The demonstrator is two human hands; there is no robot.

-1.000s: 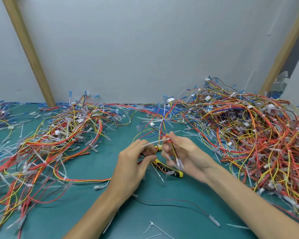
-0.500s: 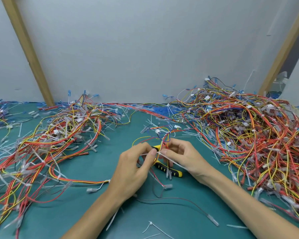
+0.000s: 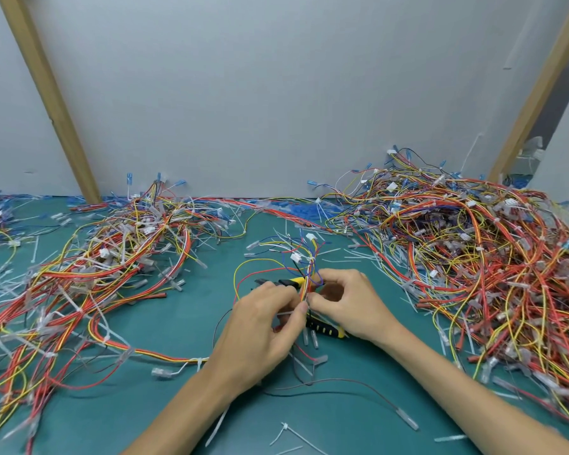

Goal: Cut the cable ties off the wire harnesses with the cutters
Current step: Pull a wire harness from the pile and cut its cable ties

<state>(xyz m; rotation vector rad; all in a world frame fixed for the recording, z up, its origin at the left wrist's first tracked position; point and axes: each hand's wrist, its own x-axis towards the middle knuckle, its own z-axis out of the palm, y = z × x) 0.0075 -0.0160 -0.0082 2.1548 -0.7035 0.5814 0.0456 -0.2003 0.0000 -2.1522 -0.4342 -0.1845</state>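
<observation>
Nearest edge: loose cut ties (image 3: 284, 431) lay on the green mat (image 3: 165, 323), beside a thin dark wire (image 3: 342, 382) with a clear end sleeve. Mid-mat: left hand (image 3: 260, 330) pinched a white cable tie (image 3: 284, 314) between thumb and forefinger. Right hand (image 3: 352, 307) had its fingers curled round the small harness (image 3: 306, 284), just where the two hands met. The harness wires fanned away from the hands to white connectors. Cutters (image 3: 326, 328), yellow and black, lay on the mat under both hands; could not tell whether either hand touched them. Beyond: left heap (image 3: 112, 274) and larger right heap (image 3: 473, 257) of harnesses. Farthest: grey wall (image 3: 276, 93) and two slanted wooden battens (image 3: 46, 93).
</observation>
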